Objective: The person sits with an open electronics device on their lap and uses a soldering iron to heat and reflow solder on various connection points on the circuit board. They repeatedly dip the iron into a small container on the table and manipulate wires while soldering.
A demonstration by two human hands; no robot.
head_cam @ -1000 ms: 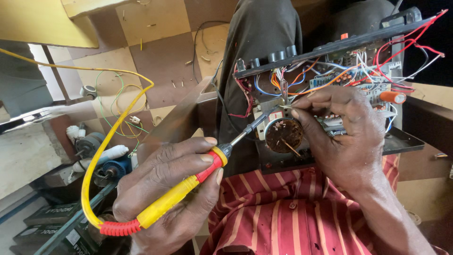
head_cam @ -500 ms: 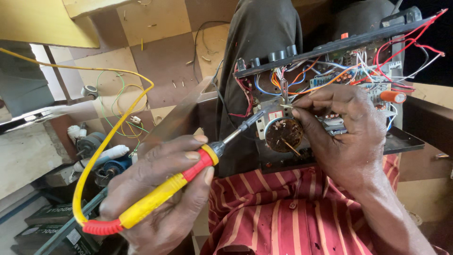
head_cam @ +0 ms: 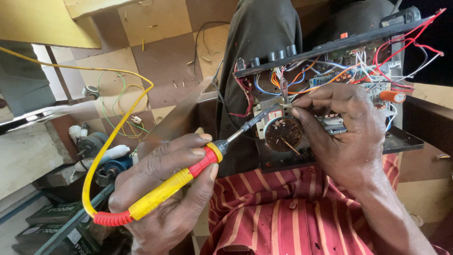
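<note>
Nearest, the left hand (head_cam: 165, 189) wraps its fingers (head_cam: 188, 151) tight around a soldering iron (head_cam: 174, 184) — yellow grip, red collar, a ribbed red boot at the tail. The hand hangs over the lap of a red striped shirt (head_cam: 283, 208). From the boot a yellow cord (head_cam: 101, 151) loops up and away to the left. The iron's metal shaft (head_cam: 247, 125) slants up to the right, its tip reaching the open chassis (head_cam: 330, 94) just beside the right hand's fingertips.

The right hand (head_cam: 344, 137) rests on the chassis, which is propped on the lap with its black tray edge against the shirt. Its thumb and forefinger are pinched narrow at the spot where the tip arrives; what they pinch is too small to tell. Below that pinch sits a round dark part (head_cam: 283, 134) with a thin lead sticking out of it. Behind the fingers lie tangled red, orange, blue and white wires (head_cam: 377, 61) and an orange cylinder (head_cam: 391, 97) on a board.

Farther left, on the floor, lie small motors (head_cam: 99, 151) and loose green wire (head_cam: 113, 108) — beyond them brown and tan tiles (head_cam: 155, 56).
</note>
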